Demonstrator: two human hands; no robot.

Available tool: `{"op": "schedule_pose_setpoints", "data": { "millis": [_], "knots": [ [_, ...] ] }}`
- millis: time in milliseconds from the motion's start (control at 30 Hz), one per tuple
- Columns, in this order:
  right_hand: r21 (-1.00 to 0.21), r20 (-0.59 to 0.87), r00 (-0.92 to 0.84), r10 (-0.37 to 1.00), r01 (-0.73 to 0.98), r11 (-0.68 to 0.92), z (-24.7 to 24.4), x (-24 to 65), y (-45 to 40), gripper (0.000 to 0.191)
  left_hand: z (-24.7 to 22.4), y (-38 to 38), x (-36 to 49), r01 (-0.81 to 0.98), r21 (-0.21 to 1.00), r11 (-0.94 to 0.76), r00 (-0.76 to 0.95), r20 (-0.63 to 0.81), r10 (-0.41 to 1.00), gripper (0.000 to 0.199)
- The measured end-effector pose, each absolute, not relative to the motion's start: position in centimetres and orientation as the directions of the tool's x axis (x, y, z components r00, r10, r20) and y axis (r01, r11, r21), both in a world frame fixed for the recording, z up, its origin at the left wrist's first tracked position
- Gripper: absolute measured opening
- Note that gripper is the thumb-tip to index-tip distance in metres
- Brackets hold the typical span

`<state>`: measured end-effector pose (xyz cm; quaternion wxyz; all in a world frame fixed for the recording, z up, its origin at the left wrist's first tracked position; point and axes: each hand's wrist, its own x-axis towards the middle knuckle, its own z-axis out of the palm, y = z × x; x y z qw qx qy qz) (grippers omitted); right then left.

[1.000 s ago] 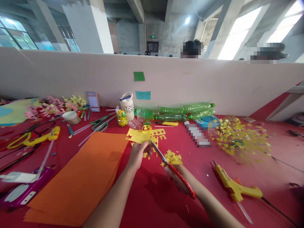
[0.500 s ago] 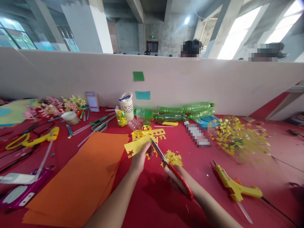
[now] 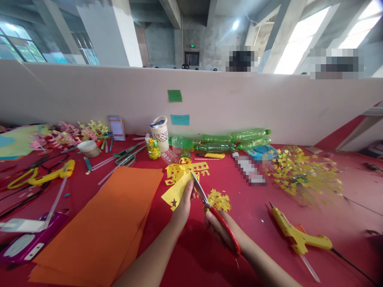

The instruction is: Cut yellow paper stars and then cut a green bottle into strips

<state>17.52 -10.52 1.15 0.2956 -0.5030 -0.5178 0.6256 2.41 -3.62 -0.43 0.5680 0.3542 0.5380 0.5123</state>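
Note:
Pinched in my left hand [image 3: 187,199] is a yellow paper sheet [image 3: 174,192] with a star-shaped hole near its lower corner. My right hand [image 3: 217,223] grips red-handled scissors [image 3: 225,228], their blades pointing up and left to the sheet's right edge by my left fingertips. A pile of small yellow stars [image 3: 220,199] lies just beyond my right hand. Behind the sheet are yellow paper scraps [image 3: 199,167] with star cutouts.
Orange sheets [image 3: 101,223] lie at left, near a purple device [image 3: 32,239]. A yellow glue gun [image 3: 299,235] rests at right, below a bunch of yellow stars [image 3: 299,175]. Green bottles [image 3: 249,135] and a white cup [image 3: 160,133] stand or lie along the partition [image 3: 119,91].
My left hand has moved slightly right and turned the yellow sheet to a steeper slant. The scissors and my right hand have shifted slightly left.

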Motion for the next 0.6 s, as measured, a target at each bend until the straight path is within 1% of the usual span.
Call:
{"op": "schedule_pose_setpoints", "data": {
  "millis": [133,267,467,600],
  "knots": [
    [-0.952,-0.303,-0.316,0.899,0.131,-0.275,0.9,17.3,-10.6,0.056,-0.3,-3.7,2.7,-0.215,0.951,0.222,-0.122,-0.252,0.96,0.044],
    [-0.951,-0.308,-0.299,0.903,0.138,-0.278,1.2,16.7,-10.9,0.058,-0.2,-3.8,3.1,-0.213,0.963,0.166,-0.095,-0.19,0.977,0.048],
    [-0.937,-0.343,-0.242,0.908,0.154,-0.313,1.7,16.1,-11.0,0.063,-0.2,-4.1,3.2,-0.189,0.961,0.2,-0.082,-0.219,0.972,0.051],
    [-0.927,-0.366,-0.225,0.903,0.174,-0.332,1.2,16.2,-11.0,0.063,0.0,-4.2,3.2,-0.202,0.963,0.176,-0.067,-0.193,0.979,0.05]
  ]
}}
